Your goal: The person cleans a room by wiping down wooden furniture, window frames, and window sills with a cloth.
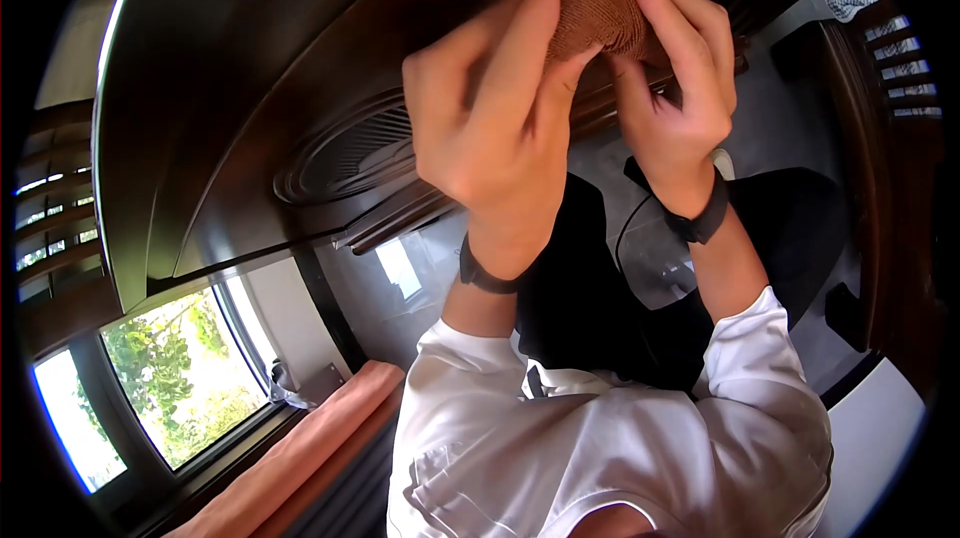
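Observation:
At the top of the head view, both hands hold a brown ribbed-knit, sock-like piece (597, 6) between them. My left hand (490, 108) grips its left side, index finger on the outside and thumb near the lower edge. On the opposite side, my right hand (685, 78) pinches it in the same way. The knit bunches into folds between the two thumbs, and its upper rim is drawn wide. Close behind the hands stands a dark wooden furniture panel (240, 68) with a carved oval. Whether anything is inside the knit piece is hidden.
A window (165, 368) is at lower left, beside a long salmon-coloured cushion or roll (300, 448). Slatted dark wooden furniture (890, 138) stands at the right. Grey tiled floor (400, 278) shows below. A thin black cable (622, 238) hangs by my legs.

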{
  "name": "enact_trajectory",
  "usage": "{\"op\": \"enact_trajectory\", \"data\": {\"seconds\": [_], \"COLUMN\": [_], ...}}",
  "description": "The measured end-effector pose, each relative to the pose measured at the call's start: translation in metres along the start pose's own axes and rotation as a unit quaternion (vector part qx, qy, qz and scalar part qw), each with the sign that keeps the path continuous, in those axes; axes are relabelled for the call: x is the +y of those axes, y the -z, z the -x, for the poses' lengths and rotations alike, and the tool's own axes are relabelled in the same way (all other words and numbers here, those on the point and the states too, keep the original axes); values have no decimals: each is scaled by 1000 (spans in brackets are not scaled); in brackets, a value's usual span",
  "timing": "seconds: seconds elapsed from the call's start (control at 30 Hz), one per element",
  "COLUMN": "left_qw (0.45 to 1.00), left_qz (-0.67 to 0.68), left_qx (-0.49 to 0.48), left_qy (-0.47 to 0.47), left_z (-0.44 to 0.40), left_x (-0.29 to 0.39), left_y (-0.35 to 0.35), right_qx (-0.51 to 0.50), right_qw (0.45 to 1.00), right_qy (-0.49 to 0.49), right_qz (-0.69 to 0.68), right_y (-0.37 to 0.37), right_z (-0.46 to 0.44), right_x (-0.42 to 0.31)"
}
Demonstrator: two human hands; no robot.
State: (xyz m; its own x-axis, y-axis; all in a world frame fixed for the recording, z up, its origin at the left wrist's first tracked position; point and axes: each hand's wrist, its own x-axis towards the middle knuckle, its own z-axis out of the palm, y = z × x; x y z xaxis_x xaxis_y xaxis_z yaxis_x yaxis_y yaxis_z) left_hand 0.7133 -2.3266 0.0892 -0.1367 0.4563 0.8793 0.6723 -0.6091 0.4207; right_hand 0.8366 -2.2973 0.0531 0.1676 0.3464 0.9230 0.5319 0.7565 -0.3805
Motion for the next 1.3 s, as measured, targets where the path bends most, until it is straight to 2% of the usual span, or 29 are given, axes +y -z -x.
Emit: {"op": "enact_trajectory", "data": {"seconds": [0.13, 0.27, 0.4, 0.57, 0.73, 0.87, 1.0, 1.03, 1.07, 1.13, 1.2, 1.3], "left_qw": [999, 994, 983, 973, 969, 958, 953, 954, 943, 950, 951, 955], "left_qz": [10, -13, -36, -57, -57, -109, -171, -198, -211, -250, -254, -231], "left_qx": [-32, -104, -171, -185, -146, -103, -36, -21, 5, 42, 87, 144], "left_qy": [-4, 13, 63, 122, 192, 245, 247, 225, 257, 182, 151, 115], "left_z": [27, 63, 100, 121, 147, 172, 171, 166, 160, 136, 106, 64], "left_x": [-11, -26, -47, -64, -87, -109, -122, -126, -129, -131, -127, -116], "left_y": [-7, -3, 14, 47, 88, 130, 175, 188, 200, 223, 238, 241], "right_qx": [-13, -48, -112, -185, -269, -353, -381, -369, -357, -323, -275, -210], "right_qw": [999, 997, 988, 977, 959, 932, 922, 926, 930, 939, 950, 964], "right_qy": [-35, -67, -105, -105, -79, -50, -8, 2, 10, 36, 74, 82], "right_qz": [9, 11, 2, -16, -43, -69, -71, -81, -91, -110, -124, -139], "right_y": [4, 3, -1, -12, -35, -66, -108, -118, -128, -144, -158, -166], "right_z": [35, 88, 135, 144, 148, 152, 157, 153, 144, 125, 101, 67], "right_x": [10, 20, 20, -1, -32, -68, -113, -127, -140, -165, -184, -203]}}
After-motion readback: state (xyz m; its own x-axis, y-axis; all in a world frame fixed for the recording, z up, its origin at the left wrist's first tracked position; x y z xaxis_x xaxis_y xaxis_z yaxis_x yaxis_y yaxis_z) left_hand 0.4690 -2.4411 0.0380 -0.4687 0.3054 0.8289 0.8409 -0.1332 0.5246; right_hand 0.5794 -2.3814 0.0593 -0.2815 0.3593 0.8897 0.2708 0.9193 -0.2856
